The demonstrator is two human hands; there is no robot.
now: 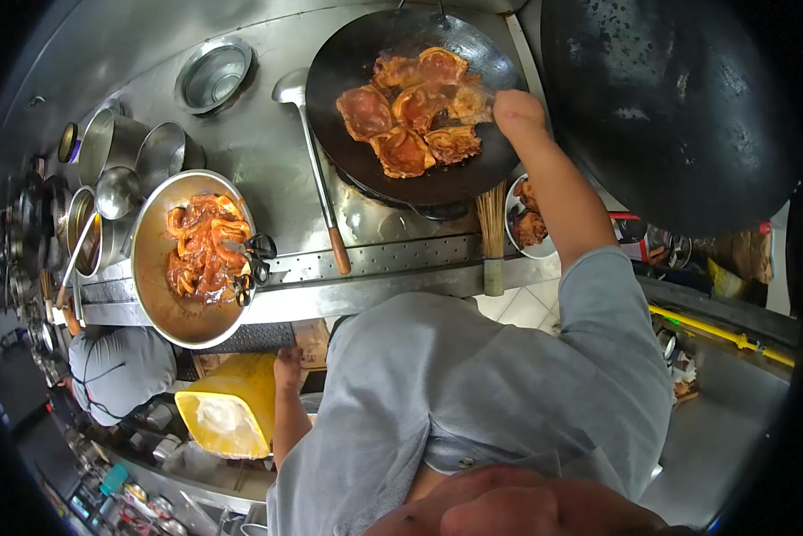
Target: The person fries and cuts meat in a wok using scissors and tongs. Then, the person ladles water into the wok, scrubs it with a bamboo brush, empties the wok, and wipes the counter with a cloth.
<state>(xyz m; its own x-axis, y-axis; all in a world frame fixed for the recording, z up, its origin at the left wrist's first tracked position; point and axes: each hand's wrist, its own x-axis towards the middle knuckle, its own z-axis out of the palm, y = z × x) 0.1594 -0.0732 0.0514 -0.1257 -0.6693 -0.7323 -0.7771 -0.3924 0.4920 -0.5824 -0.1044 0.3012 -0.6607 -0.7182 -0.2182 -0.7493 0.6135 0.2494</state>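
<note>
Several browned, sauce-coated meat slices (403, 154) lie in a large black wok (334, 67). Over the wok's right edge is my right hand (518, 111), fingers closed; a blurred thing extends from it toward the meat, too indistinct to name. My left hand (288, 368) hangs low beside my body, curled, with nothing visible in it, between the counter edge and a yellow container (263, 393) of white material. Left of the wok, a steel bowl (157, 308) holds raw marinated meat (206, 246), with black-handled scissors (256, 259) at its right rim.
A long ladle (316, 165) lies left of the wok. A bamboo brush (492, 241) and a plate of cooked meat (528, 223) sit below it. Another large wok (669, 107) stands right. Metal pots (106, 147) line the left; a co-worker (120, 371) is at lower left.
</note>
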